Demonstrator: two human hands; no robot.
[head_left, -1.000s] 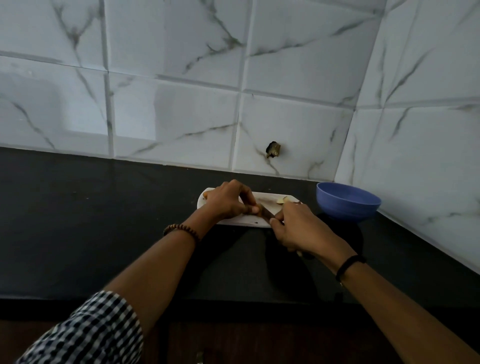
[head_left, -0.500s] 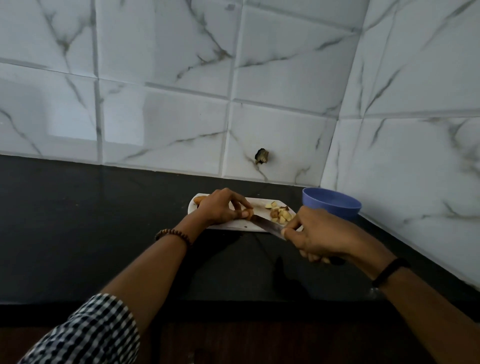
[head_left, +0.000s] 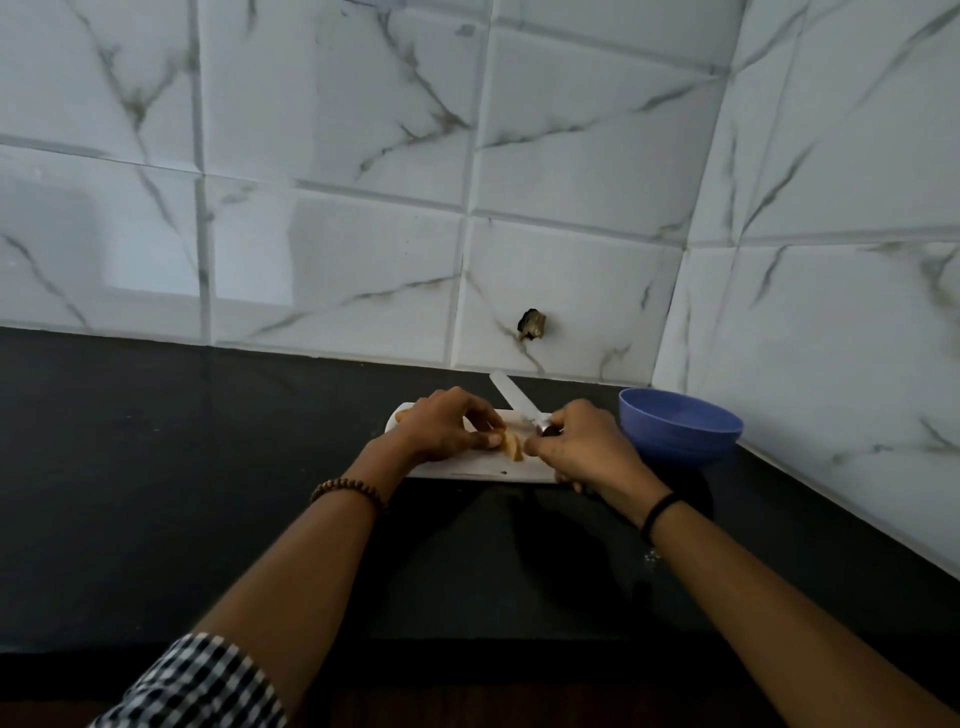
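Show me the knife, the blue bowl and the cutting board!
knife (head_left: 514, 397), head view, on its blade
blue bowl (head_left: 680, 434), head view, on its outer wall
cutting board (head_left: 480, 466), head view, on its bare front part

Black counter (head_left: 156, 493): white board (head_left: 467, 470) (blue bowl (head_left: 680, 431) beside).

The right hand (head_left: 582, 449) has swung in beside the left hand (head_left: 441, 428), its knife (head_left: 511, 397) now pointing away.

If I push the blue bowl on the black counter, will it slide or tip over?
Probably slides: the blue bowl looks like thin plastic, so likely light, and the black counter seems smooth. Tipping seems unlikely, since it is wide and low.
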